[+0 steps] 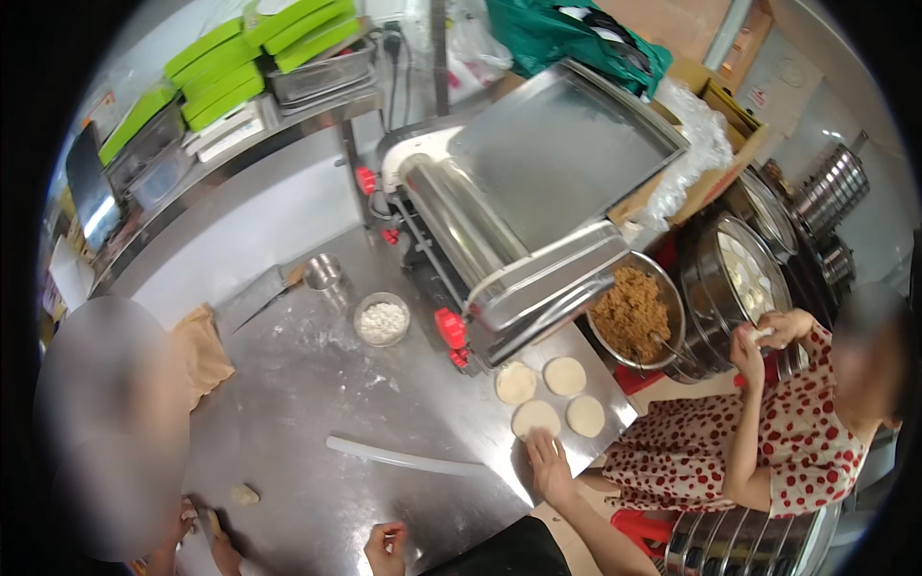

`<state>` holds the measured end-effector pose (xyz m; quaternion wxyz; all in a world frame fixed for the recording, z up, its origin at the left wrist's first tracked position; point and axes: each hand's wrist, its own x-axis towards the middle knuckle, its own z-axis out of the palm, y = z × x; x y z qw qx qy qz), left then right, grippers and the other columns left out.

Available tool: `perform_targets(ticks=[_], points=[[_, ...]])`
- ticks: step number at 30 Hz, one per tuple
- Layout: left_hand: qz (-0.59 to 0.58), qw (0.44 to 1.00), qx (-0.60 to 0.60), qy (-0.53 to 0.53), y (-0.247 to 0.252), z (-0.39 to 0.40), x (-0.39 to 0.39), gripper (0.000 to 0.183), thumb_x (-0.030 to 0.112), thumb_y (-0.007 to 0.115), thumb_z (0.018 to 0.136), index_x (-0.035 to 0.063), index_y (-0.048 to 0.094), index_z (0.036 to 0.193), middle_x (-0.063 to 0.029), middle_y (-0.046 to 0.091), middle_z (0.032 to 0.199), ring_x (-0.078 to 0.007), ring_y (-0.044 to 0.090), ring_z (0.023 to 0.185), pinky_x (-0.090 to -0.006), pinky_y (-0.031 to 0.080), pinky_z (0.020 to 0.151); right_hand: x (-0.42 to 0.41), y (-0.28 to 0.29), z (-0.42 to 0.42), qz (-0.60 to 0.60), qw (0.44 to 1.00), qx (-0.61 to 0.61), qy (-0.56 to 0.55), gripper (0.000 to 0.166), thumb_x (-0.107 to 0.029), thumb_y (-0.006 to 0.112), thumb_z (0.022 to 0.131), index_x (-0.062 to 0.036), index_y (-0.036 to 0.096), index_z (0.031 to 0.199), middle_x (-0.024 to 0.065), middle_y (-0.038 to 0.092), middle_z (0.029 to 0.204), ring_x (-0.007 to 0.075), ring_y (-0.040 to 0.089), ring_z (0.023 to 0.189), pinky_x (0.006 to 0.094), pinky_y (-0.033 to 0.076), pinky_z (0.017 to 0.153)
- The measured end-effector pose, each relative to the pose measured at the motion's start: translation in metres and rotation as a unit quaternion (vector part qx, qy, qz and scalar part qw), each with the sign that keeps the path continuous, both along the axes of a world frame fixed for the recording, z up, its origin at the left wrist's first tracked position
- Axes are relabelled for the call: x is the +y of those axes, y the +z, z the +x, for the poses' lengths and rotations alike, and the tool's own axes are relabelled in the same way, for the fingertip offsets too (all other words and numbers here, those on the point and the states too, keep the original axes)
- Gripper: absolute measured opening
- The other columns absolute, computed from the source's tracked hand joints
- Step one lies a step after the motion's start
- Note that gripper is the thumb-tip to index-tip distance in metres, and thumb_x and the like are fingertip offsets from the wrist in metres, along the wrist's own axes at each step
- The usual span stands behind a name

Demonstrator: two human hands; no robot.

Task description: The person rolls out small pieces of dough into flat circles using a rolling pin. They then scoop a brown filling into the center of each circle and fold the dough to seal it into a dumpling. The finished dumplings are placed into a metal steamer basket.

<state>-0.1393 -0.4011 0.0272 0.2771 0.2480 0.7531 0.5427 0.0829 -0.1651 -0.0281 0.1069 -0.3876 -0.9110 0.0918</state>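
Observation:
My right hand (550, 464) reaches out with its fingertips on the near edge of a flat round of dough (535, 420). Beside it on the steel table (302, 403) lie three more dough rounds (565, 376). Fingers curled, my left hand (386, 549) rests by the table's near edge; whether anything is inside it cannot be told. Between the hands and the dough roller machine (461, 223) lies a long white plastic strip (403, 457). A bowl of flour (382, 321) stands near the machine, and a small dough lump (245, 495) lies at the left.
A cleaver (263, 291) and metal cup (323, 273) lie beyond the flour. At the right stand a bowl of brown filling (634, 313) and steamers (745, 273), where a person in a spotted dress (727, 439) handles dough. Another person's hands (223, 551) are at lower left.

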Motion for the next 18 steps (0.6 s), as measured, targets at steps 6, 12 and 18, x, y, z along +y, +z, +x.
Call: perform_targets(ticks=[6,12,18], points=[[-0.104,0.992,-0.060,0.051,-0.049,0.008,-0.074,0.019,0.000,0.070,0.084,0.0022,0.063,0.102,-0.0101,0.065,0.096,-0.0207,0.066,0.086,-0.0313,0.054,0.071,-0.067,-0.018,-0.059,-0.078,0.980,0.133,0.125,0.049,-0.011,0.071,0.079,0.0034,0.055,0.123,0.0222,0.058,0.122,0.0360,0.055,0.107,0.0475,0.042,0.092],[-0.243,0.894,0.290,0.241,-0.061,-0.133,-0.117,0.057,0.006,0.076,0.077,-0.0058,0.049,0.125,-0.0229,0.052,0.121,-0.0374,0.056,0.107,-0.0414,0.050,0.087,-0.084,-0.035,-0.150,-0.017,0.991,0.072,0.111,0.057,-0.017,0.071,0.079,-0.0008,0.051,0.130,0.0201,0.054,0.118,0.0369,0.052,0.101,0.0488,0.040,0.085],[-0.358,0.847,0.344,0.188,-0.057,-0.229,-0.118,0.078,0.010,0.083,0.068,-0.0064,0.042,0.132,-0.0242,0.046,0.123,-0.0379,0.049,0.112,-0.0429,0.047,0.096,-0.093,-0.053,-0.157,0.062,0.993,0.069,0.078,0.045,-0.013,0.065,0.082,-0.0014,0.054,0.124,0.0167,0.058,0.110,0.0356,0.054,0.094,0.0474,0.041,0.081]])
